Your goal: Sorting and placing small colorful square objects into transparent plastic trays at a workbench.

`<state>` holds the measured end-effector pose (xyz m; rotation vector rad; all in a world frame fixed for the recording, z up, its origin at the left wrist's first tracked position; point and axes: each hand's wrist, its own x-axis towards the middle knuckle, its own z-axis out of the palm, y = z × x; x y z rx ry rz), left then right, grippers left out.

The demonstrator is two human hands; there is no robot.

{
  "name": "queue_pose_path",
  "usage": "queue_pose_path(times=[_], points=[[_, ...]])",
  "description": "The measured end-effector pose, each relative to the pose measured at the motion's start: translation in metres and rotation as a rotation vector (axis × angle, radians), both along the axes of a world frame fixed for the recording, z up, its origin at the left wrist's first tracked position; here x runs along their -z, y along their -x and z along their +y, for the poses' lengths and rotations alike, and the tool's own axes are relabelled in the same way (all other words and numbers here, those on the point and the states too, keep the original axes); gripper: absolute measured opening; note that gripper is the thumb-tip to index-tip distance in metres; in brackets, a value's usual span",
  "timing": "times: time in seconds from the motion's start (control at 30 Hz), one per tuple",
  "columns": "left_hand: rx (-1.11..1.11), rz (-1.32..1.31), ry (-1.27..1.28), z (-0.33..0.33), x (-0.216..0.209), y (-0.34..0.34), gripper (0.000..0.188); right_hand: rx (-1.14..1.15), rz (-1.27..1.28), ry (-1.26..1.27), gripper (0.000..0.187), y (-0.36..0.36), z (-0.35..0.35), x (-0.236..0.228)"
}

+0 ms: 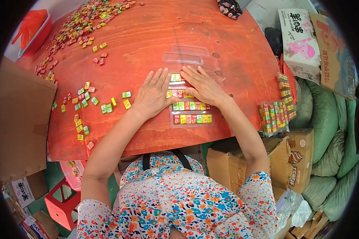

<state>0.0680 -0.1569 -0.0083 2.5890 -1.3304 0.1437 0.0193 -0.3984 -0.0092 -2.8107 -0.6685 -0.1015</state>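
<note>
My left hand lies flat, fingers stretched out, at the left side of a column of small coloured boxes. My right hand is also flat, its fingers spread over the right side of the same column. Between my hands, yellow boxes show in the farthest row, partly covered. A second row of red and yellow boxes is half hidden by both hands. Nearer to me, a full row of boxes sits in a clear plastic tray, with another full row just beyond it.
Clear trays lie beyond my hands. Loose boxes are scattered to the left, with a large heap at the far left. Filled trays are stacked at the right edge. An open carton stands below the red table.
</note>
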Motion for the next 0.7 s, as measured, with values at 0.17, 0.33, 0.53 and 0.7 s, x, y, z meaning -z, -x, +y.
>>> queue_pose_path(times=[0.17,0.33,0.53,0.7], points=[[-0.01,0.002,0.011,-0.002,0.005,0.003,0.087,-0.003,0.02,0.048,0.065,0.002,0.001,-0.002],[-0.004,0.055,-0.006,-0.003,0.0,0.002,0.084,0.002,0.079,-0.004,0.064,0.001,-0.003,-0.002],[-0.136,0.179,0.349,0.017,-0.022,0.035,0.052,0.339,0.015,-0.337,0.049,0.057,0.0,-0.043],[-0.243,0.554,0.434,0.024,-0.015,0.085,0.025,0.736,0.113,-0.164,0.032,0.123,0.009,-0.026]])
